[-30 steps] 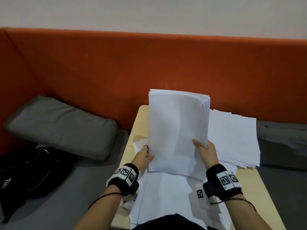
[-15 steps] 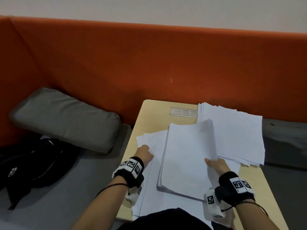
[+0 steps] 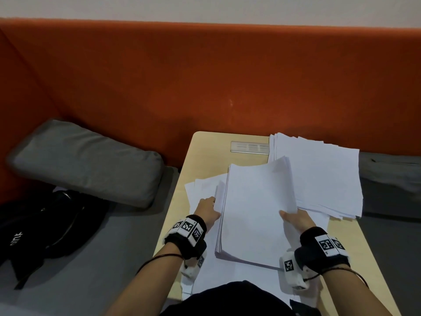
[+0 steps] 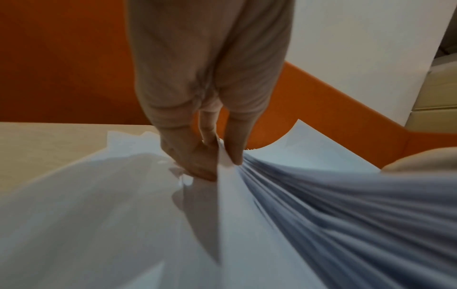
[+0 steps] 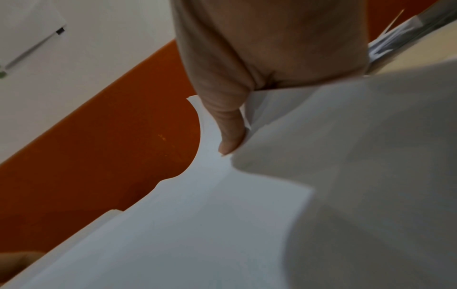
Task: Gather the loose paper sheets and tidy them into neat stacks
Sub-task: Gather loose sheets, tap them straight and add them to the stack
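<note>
While the right hand [image 3: 296, 221] gripped the right edge of a thick paper stack [image 3: 255, 213], thumb on top and the other fingers hidden beneath, the stack's right side sat raised off the table [image 3: 205, 142] and its top right corner curled. The left hand [image 3: 208, 209] pinched a few sheets at the stack's left edge between thumb and fingertips [image 4: 235, 156], fanning the layers there. Loose sheets [image 3: 205, 188] lay flat under and to the left of the stack, reaching the near table edge by the person's dark-clothed body. Just beyond and to the right, a second, ragged pile of paper [image 3: 319, 174] overhung the table's right edge. Bare pale wood, smooth with a rounded corner, showed only at the far left and along the right side, with a small inset plate [image 3: 249, 147] near the back. Left of the table were grey upholstery, a soft grey cushion [image 3: 86, 160] and a black bag [image 3: 41, 226]. Behind stood an orange padded backrest [image 3: 205, 76] under a white wall [image 3: 205, 8].
</note>
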{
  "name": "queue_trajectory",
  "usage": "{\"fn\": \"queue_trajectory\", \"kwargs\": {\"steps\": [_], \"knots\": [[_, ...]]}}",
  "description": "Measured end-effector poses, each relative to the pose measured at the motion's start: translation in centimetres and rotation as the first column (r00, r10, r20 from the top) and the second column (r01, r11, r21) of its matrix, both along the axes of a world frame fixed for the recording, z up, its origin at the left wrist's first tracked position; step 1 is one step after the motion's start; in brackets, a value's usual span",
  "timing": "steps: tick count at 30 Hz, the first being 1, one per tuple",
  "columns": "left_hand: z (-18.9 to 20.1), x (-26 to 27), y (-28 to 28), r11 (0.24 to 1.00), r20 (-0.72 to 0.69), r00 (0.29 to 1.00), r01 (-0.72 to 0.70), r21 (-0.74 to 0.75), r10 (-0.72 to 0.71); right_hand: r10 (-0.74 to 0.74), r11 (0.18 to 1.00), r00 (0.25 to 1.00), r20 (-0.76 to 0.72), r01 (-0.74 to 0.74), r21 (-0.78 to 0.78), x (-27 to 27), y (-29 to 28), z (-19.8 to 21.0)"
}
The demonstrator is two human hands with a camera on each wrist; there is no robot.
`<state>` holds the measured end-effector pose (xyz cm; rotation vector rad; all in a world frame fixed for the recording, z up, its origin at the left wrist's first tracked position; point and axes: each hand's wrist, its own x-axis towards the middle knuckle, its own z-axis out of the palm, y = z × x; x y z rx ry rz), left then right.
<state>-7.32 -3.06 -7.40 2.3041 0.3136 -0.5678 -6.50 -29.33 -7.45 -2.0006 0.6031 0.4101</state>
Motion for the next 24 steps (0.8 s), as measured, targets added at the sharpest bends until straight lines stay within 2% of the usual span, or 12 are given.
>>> {"fn": "queue_trajectory", "kwargs": {"steps": [3,6,9,12,15,18,19,21,24], "knots": [[0.0,-0.3,-0.2,1.000,-0.018,1.000,0.024,0.018,-0.024,-0.008,1.000,1.000,0.003,0.008,0.007,0.0,0.0,0.0],[-0.1,-0.8,0.0,1.000,-0.011,1.000,-0.023,-0.011,0.023,-0.016,0.999,1.000,0.010,0.016,0.029,0.0,-0.1,-0.3],[0.1,-0.8,1.1,0.980,0.130,0.977,-0.150,-0.127,0.167,-0.044,0.996,0.998,0.051,0.040,0.084,0.2,-0.5,-0.3],[0.3,0.2,3.1,0.919,0.232,0.901,-0.310,-0.243,0.365,-0.073,0.989,0.992,0.100,0.059,0.136,0.5,-1.1,0.3],[-0.2,0.9,4.2,0.886,0.162,0.898,-0.347,-0.309,0.408,-0.057,0.975,0.991,0.118,0.030,0.219,0.6,-0.8,0.8],[-3.4,2.2,4.1,0.872,0.025,0.915,-0.375,-0.314,0.403,0.024,0.955,0.996,0.081,-0.047,0.294,0.0,0.9,0.7],[-4.5,2.6,4.0,0.857,-0.014,0.910,-0.395,-0.331,0.414,0.070,0.958,0.995,0.067,-0.086,0.275,-0.2,1.6,0.3],[-3.6,2.7,3.6,0.826,-0.042,0.893,-0.432,-0.361,0.449,0.180,0.965,0.983,0.048,-0.185,0.183,-0.2,2.7,-0.6],[-3.2,2.5,3.1,0.773,-0.083,0.888,-0.436,-0.460,0.452,0.235,0.965,0.971,0.046,-0.239,0.105,0.5,4.1,-1.2]]}}
